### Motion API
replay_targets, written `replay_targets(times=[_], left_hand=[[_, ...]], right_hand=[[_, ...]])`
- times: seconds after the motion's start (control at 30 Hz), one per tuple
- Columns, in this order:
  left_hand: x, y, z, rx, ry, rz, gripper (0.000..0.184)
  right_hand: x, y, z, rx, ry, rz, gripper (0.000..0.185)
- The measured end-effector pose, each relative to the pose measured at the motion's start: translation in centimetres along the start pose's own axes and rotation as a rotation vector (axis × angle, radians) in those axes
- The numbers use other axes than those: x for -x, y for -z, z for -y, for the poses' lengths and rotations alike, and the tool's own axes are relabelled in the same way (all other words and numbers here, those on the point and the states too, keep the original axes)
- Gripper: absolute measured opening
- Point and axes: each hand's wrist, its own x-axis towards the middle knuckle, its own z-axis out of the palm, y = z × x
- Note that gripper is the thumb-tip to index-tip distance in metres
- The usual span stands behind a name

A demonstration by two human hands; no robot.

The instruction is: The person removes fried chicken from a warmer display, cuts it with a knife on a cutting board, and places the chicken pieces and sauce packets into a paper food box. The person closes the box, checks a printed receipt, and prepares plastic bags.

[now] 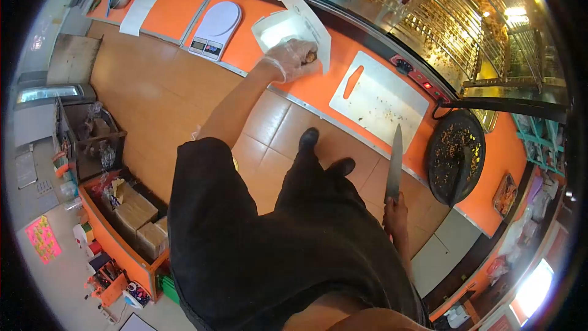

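1. My gloved left hand (289,61) curls round a brown morsel (310,57) at the open white box (274,28); loosening could drop it.
2. My right hand (396,213) grips a knife (395,162) near the cutting board (375,99); careless turning could cut.

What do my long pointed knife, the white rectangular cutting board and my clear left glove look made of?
Long pointed knife blade: likely steel, given its smooth grey sheen. White rectangular cutting board: probably matte plastic; no grain shows. Clear left glove: seemingly thin, glossy plastic film, see-through and creased.
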Motion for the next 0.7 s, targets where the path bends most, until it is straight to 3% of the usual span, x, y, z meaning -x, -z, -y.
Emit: replay_targets(times=[0.1, 0.17, 0.2, 0.23, 0.3, 0.4, 0.47, 0.57, 0.6, 0.63, 0.67, 0.7], left_hand=[[0.9, 1.0, -1.0, 0.070, 0.010, -0.073, 0.027], [1.2, 1.5, -0.2, 0.355, 0.329, 0.080, 0.023], [1.5, -0.2, 1.8, 0.356, 0.326, 0.091, 0.023], [1.6, -3.5, 5.1, 0.528, 0.084, -0.076, 0.021], [1.8, -5.3, 6.8, 0.697, -0.163, -0.237, 0.020], [1.7, -3.7, 4.9, 0.585, 0.069, -0.006, 0.026], [2.2, -1.1, 2.4, 0.072, 0.062, 0.002, 0.030], [2.8, -0.8, 2.2, 0.286, 0.203, -0.128, 0.035], [3.1, -1.2, 2.4, 0.283, 0.199, -0.122, 0.035], [3.6, -2.0, 2.7, 0.207, 0.055, -0.178, 0.034], [4.0, -2.5, 2.8, 0.129, -0.090, -0.239, 0.033], [4.3, -2.5, 2.4, 0.126, -0.090, -0.245, 0.033]], right_hand=[[0.2, -1.4, 0.9, 0.027, 0.030, -0.040, 0.025], [0.1, -1.9, 1.4, 0.000, 0.041, -0.058, 0.024], [0.2, -2.2, 1.5, -0.025, 0.053, -0.069, 0.024], [0.2, -2.4, 2.1, -0.030, 0.046, -0.072, 0.024], [-0.4, -2.6, 3.9, -0.014, 0.093, -0.065, 0.024], [-2.4, -2.7, 4.9, 0.045, 0.114, -0.094, 0.025], [-3.8, -3.0, 5.9, 0.144, 0.224, -0.198, 0.025], [-8.1, -2.7, 6.5, 0.344, 0.470, -0.405, 0.028], [-10.1, -2.3, 6.5, 0.420, 0.420, -0.423, 0.029], [-11.5, -2.2, 6.6, 0.496, 0.367, -0.436, 0.033], [-12.2, -2.2, 7.1, 0.493, 0.366, -0.435, 0.033], [-12.6, -1.9, 8.4, 0.645, 0.459, -0.486, 0.038]])
